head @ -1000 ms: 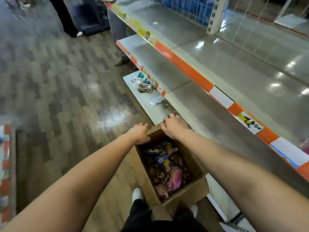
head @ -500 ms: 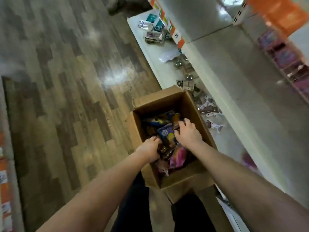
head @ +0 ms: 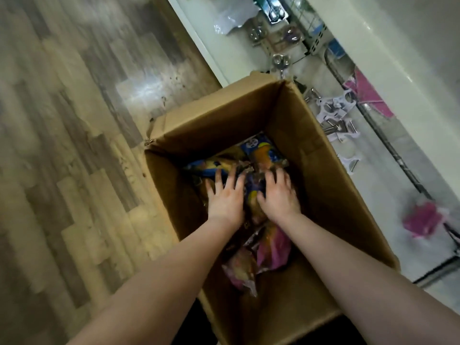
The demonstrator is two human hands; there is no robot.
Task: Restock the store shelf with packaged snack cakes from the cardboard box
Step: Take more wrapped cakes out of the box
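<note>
Snack cakes: packaged snack cakes (head: 261, 155) are heaped in the bottom of the cardboard box. Blue-and-yellow wrappers are seen toward the far end, pink wrappers (head: 272, 250) toward the near end.
Cardboard box: the cardboard box (head: 224, 125) is stood on the floor with its top open. Its right side is just beside the bottom shelf; whether they touch cannot be told.
Left hand: the left hand (head: 225, 197) is lowered into the box, palm down. Its fingers are spread and fairly straight and are laid on the wrappers. The grip is slack, with nothing clasped.
Right hand: the right hand (head: 280, 197) is just beside the left, inside the box. Its fingers are bent down over a blue pack. Whether the grip is closed round that pack cannot be told.
Bottom shelf: the white bottom shelf (head: 239, 58) is strewn with a clear plastic bag (head: 231, 18), metal fittings (head: 281, 61), white plastic clips (head: 333, 108) and a blurred pink packet (head: 423, 221).
Floor: wood-pattern floor (head: 62, 145) is seen to the left of the box.
</note>
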